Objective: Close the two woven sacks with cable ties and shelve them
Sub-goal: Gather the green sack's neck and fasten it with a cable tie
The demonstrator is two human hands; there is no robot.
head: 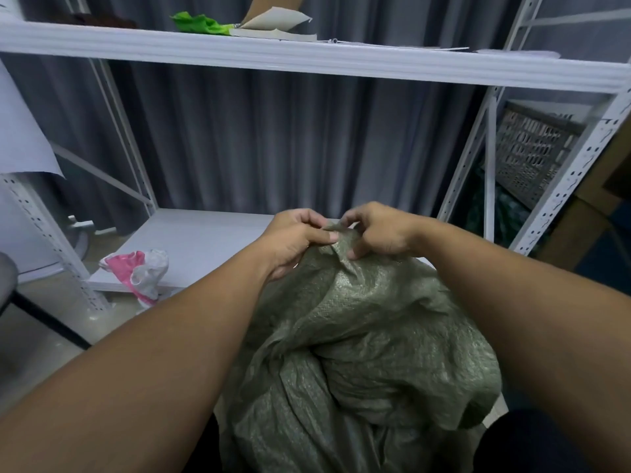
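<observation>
A full olive-green woven sack stands right in front of me, before the white shelf rack. Its mouth is bunched into a crumpled neck at the top. My left hand pinches the neck's fabric from the left, thumb on top. My right hand grips the same bunched fabric from the right, fingers curled around it. No cable tie shows in either hand. A second sack is not clearly in view.
The rack's lower shelf lies just beyond the sack, with a pink-and-white plastic bag at its front left corner. The upper shelf carries a green cloth and a book. A grey perforated crate sits behind the right upright.
</observation>
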